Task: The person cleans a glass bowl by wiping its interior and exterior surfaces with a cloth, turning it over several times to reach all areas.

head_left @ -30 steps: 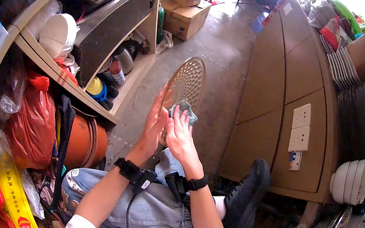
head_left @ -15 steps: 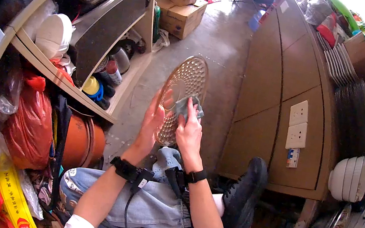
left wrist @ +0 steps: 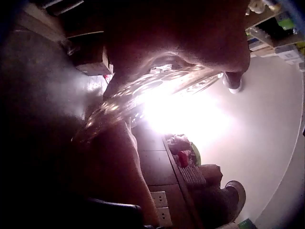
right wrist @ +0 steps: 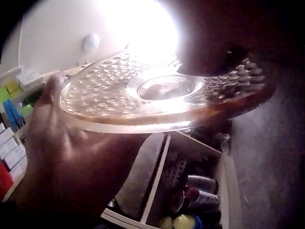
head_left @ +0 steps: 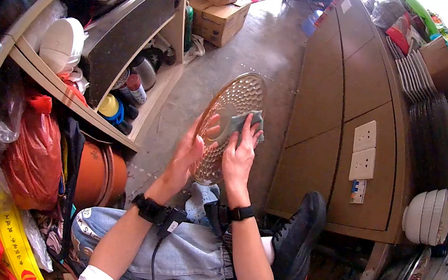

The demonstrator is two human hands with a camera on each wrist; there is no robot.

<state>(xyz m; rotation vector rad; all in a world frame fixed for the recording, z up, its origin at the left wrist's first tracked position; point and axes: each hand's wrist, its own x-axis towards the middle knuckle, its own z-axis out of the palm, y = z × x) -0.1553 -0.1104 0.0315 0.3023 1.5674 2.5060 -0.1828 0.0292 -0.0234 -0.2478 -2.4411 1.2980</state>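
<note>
A round, clear amber-tinted glass plate [head_left: 230, 97] with a dimpled pattern stands tilted between the two hands. The left hand [head_left: 182, 154] grips its left and lower side, fingers spread behind the glass; in the right wrist view the thumb [right wrist: 54, 89] comes up over the rim. Against the near face, right of the plate's middle ring, the right hand [head_left: 239, 162] holds a small grey-green cloth [head_left: 255, 119], fingers stretched over it. Seen nearly edge-on in the left wrist view, the glass plate [left wrist: 126, 100] catches strong glare.
Open shelving [head_left: 156, 86] with bottles and containers stands on the left, above a red bag [head_left: 34, 152] and a brown-orange pot [head_left: 97, 173]. A brown cabinet [head_left: 319, 125] lines the right, stacked with plates and white bowls [head_left: 427, 217]. Cardboard boxes [head_left: 219, 17] sit farther back.
The right hand and cloth have slid up and right across the plate's face. The plate has turned slightly and shifted right, with the left hand still holding it.
</note>
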